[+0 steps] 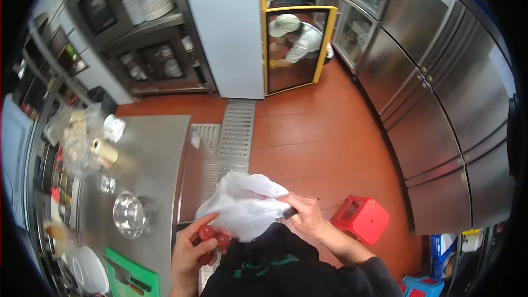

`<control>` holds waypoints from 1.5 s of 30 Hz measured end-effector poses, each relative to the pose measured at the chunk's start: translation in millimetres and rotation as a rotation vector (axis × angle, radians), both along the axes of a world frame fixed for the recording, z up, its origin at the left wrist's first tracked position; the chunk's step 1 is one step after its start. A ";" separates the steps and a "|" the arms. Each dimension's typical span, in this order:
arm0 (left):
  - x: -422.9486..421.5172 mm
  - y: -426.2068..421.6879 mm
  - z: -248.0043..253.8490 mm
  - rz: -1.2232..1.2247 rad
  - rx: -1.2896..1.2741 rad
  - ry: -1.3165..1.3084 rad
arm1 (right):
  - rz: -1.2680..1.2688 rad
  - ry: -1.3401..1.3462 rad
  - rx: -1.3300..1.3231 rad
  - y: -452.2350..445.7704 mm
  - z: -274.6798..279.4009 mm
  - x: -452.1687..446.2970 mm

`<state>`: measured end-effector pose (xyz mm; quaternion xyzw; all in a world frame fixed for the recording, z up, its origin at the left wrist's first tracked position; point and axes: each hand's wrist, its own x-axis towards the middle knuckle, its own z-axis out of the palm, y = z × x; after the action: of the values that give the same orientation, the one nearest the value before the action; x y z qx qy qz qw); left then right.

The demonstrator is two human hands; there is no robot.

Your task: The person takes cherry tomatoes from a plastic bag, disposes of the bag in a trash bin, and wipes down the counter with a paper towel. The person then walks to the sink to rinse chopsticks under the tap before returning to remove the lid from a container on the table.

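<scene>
My left hand [190, 250] is curled around several small round red fruits [207, 233], which look like cherry tomatoes or small plums. A white plastic bag [239, 201] hangs in front of my body, its mouth turned toward the right. My right hand [307, 213] grips the edge of that bag. By the right fingers a small black thing [290, 213] shows, too little of it to name. The bag's contents are mostly hidden, with a faint reddish patch inside.
On the steel counter [159, 148] at left are a metal bowl [130, 214], clear plastic bags and a green cutting board [148, 280] with a knife [132, 278]. A red stool [360, 220] stands on the floor. A person [300, 38] crouches behind a yellow-framed door [324, 49].
</scene>
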<state>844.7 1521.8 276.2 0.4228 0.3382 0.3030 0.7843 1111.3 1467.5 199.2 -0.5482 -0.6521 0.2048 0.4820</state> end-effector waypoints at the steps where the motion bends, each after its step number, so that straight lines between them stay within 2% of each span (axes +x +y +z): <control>1: 14.4 8.5 -15.2 0.006 -0.029 0.035 | -0.079 -0.009 0.011 -5.9 0.2 21.5; 4: 69.3 42.2 -51.5 -0.038 -0.099 0.147 | -0.241 0.009 0.025 -15.2 2.1 68.6; 7: 133.4 74.1 -89.8 -0.386 -0.101 0.259 | -0.301 0.065 -0.130 -18.3 -13.8 100.0; 8: 158.9 80.4 -97.9 -0.413 -0.124 0.266 | -0.325 0.073 -0.156 -15.6 -15.6 107.6; 10: 209.4 92.0 -118.7 -0.598 -0.256 0.172 | -0.235 0.053 -0.115 -3.3 -15.0 126.1; 11: 233.3 95.3 -128.9 -0.621 -0.222 0.217 | -0.197 0.054 -0.136 5.0 -8.5 136.5; 12: 266.4 100.0 -123.9 -0.646 -0.180 0.258 | -0.215 0.056 -0.149 13.0 -3.7 150.2; 13: 289.3 100.9 -106.7 -0.566 -0.209 0.211 | -0.155 0.044 -0.229 22.6 0.8 164.9; 14: 300.5 112.2 -132.8 -0.646 -0.199 0.219 | -0.096 0.028 -0.305 34.2 2.4 181.1; 16: 351.9 141.9 -104.9 -0.846 -0.182 0.349 | -0.091 0.027 -0.350 53.3 8.5 217.9; 19: 420.0 188.4 -99.2 -0.981 -0.161 0.267 | -0.184 -0.021 -0.351 78.1 16.4 275.3; 20: 443.0 201.0 -113.7 -1.013 -0.055 0.241 | -0.304 -0.105 -0.344 84.6 26.1 295.2; 21: 470.5 214.2 -146.7 -1.117 -0.057 -0.028 | -0.427 -0.190 -0.324 92.4 34.4 315.8; 22: 502.1 226.5 -132.6 -1.089 -0.062 -0.204 | -0.436 -0.200 -0.303 99.6 41.5 335.5; 24: 560.7 248.3 -118.2 -1.171 0.106 -0.133 | -0.817 0.004 -0.491 102.2 48.8 366.8; 25: 586.9 249.4 -131.6 -1.181 0.105 -0.125 | -0.792 -0.028 -0.581 98.6 43.2 388.4; 26: 613.2 247.5 -157.9 -1.296 -0.048 -0.135 | -0.796 -0.020 -0.576 97.7 34.5 404.7; 27: 640.9 248.1 -172.1 -1.401 -0.191 -0.144 | -0.795 0.119 -0.649 97.6 22.5 420.4; 28: 666.2 247.3 -164.3 -1.458 0.016 -0.217 | -0.786 0.259 -0.716 97.4 6.2 435.9; 29: 691.5 246.5 -156.5 -1.486 0.224 -0.293 | -0.749 0.296 -0.640 91.8 -19.4 450.1; 31: 752.6 259.3 -152.6 -1.607 0.183 -0.266 | -0.700 0.321 -0.547 90.1 -54.9 500.3; 33: 809.4 273.7 -151.9 -1.592 -0.177 -0.026 | -0.919 0.322 -0.543 93.9 -72.0 558.3; 34: 837.1 290.2 -148.7 -1.489 -0.372 -0.022 | -1.025 0.254 -0.553 105.4 -59.8 592.3; 37: 909.3 330.5 -143.1 -1.126 -0.542 -0.129 | -1.090 0.202 -0.590 118.8 -50.4 700.7; 38: 929.3 343.9 -141.2 -1.115 -0.524 -0.133 | -1.122 0.218 -0.506 125.5 -48.8 737.3; 40: 953.3 363.2 -139.9 -0.924 -0.799 -0.241 | -1.145 0.242 -0.438 144.6 -37.4 790.4; 43: 994.0 374.5 -129.5 -0.858 -0.779 -0.237 | -1.123 0.226 -0.376 177.0 -7.7 848.7; 44: 1012.2 377.2 -124.3 -0.851 -0.751 -0.245 | -1.118 0.254 -0.278 178.2 -24.5 860.7; 45: 1029.4 377.2 -118.6 -0.855 -0.750 -0.244 | -1.117 0.205 -0.349 180.4 -24.6 870.6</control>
<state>1874.1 1899.0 157.6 0.1771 0.1289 -0.1347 0.9664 1981.9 1647.9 174.6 -0.8568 -0.1719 0.0762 0.4802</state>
